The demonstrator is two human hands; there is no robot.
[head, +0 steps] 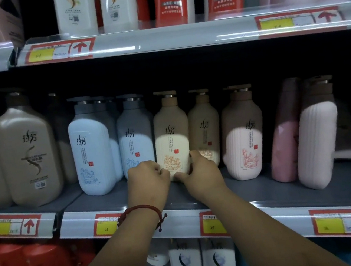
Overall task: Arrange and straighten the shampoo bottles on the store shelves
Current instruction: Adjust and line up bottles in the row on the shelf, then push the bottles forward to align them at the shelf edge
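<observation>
Together, left hand [148, 177], right hand [201, 173] gripping cream 拉芳 bottle [171, 133], price tag [106, 228] 25

Bare forearms [124, 258]; red knotted cord bracelet [142, 208] on left wrist

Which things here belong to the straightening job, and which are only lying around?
Job: cream bottle, gripped low by left hand and right hand; leaning pink bottles.
Just there: price tag; red bracelet; arrow sticker.

A bottle [172, 137] stands mid-row on the shelf [255, 187].
</observation>
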